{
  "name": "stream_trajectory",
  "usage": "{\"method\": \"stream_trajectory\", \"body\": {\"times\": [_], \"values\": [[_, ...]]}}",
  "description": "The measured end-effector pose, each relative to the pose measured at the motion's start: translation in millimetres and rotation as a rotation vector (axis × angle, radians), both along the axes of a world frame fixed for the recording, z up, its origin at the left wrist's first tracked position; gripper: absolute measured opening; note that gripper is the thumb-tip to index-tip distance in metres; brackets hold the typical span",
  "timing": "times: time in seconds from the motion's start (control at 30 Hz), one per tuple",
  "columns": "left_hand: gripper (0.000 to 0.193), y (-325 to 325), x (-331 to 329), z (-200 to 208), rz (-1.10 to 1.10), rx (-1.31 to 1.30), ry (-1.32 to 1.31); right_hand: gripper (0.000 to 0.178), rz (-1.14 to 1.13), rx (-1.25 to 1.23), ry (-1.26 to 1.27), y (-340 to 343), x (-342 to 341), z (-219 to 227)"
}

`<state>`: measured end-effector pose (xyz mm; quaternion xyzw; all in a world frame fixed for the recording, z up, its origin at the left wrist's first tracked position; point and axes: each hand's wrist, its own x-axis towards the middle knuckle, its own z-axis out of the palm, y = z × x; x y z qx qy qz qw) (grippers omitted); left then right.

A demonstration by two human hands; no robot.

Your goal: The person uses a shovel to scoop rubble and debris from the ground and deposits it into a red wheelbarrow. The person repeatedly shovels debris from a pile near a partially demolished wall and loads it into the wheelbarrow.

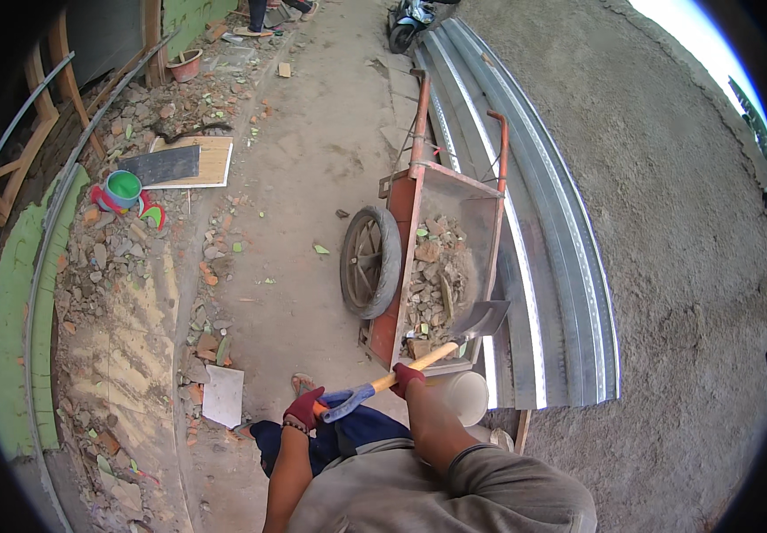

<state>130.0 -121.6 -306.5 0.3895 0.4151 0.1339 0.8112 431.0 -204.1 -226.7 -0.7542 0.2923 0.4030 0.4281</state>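
Observation:
A shovel (437, 355) with a wooden shaft and a blue grip slants up to the right before me. My left hand (304, 408), in a dark red glove, is closed round the grip end. Further along, my right hand (407, 378), gloved alike, is wrapped round the shaft. The grey metal blade (483, 320) hangs over the near right corner of a red handcart (391, 306) and looks bare on its upper face. Broken bricks and rubble (437, 266) lie in the cart bed. One spoked wheel (371, 263) shows on the cart's left.
Long ribbed metal sheets (548, 258) lie right of the cart, beside a rough grey wall (668, 240). A whitish bucket (465, 397) stands by my right arm. Rubble (103, 258), boards (216, 162) and a paint pot (123, 188) line the left. A motorbike (410, 22) and another person's legs (257, 13) are far off.

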Motion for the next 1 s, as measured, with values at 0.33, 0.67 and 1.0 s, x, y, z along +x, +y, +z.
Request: {"method": "stream_trajectory", "body": {"times": [0.33, 0.67, 1.0], "values": [[0.028, 32.7, -56.0, 71.6, -0.025, -0.552, 0.001, 0.020, -0.479, 0.567, -0.003, -42.6, -40.3, -35.0], [0.032, 6.5, -282.7, 129.4, 0.537, -0.461, 0.039, 0.027, -0.060, 0.661, 0.063, 65.1, -105.1, -38.6], [0.036, -57.4, -335.5, 294.4, 1.268, -0.171, 0.011, 0.021, 0.798, 0.505, 0.781, 236.1, -399.8, -51.9]]}}
